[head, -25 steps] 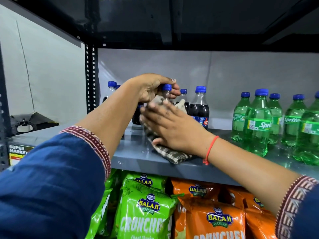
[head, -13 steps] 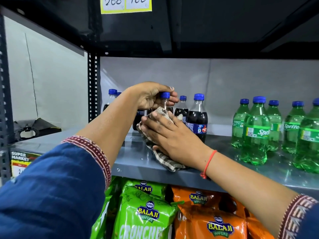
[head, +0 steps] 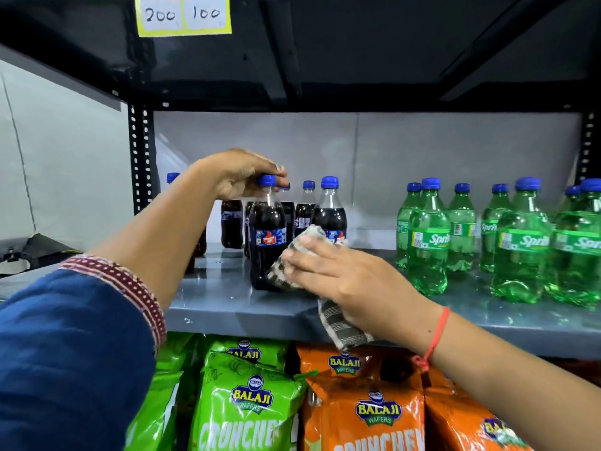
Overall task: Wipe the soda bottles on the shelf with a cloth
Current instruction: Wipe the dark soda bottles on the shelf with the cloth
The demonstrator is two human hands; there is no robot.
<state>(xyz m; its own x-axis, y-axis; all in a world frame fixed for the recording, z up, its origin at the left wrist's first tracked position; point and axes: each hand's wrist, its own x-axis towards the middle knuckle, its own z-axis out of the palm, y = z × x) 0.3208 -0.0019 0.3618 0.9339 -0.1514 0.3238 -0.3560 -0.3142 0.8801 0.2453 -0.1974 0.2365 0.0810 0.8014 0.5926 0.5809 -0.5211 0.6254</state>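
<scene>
A dark cola bottle (head: 266, 236) with a blue cap stands upright near the front of the grey shelf (head: 227, 304). My left hand (head: 239, 174) grips it from above at the neck and cap. My right hand (head: 351, 281) holds a checked cloth (head: 338, 323), pressed against the bottle's lower right side. Several more cola bottles (head: 329, 213) stand behind it. Green Sprite bottles (head: 429, 236) fill the right part of the shelf.
The shelf above (head: 325, 60) hangs low over the bottle caps and carries a yellow price tag (head: 183, 14). A perforated black upright (head: 140, 157) bounds the left side. Green snack bags (head: 250, 402) and orange snack bags (head: 374, 411) are packed on the shelf below.
My right hand and the cloth slid from the front of the cola bottle to its right side, uncovering the label. The camera view tilted upward. My left hand stayed on the cap.
</scene>
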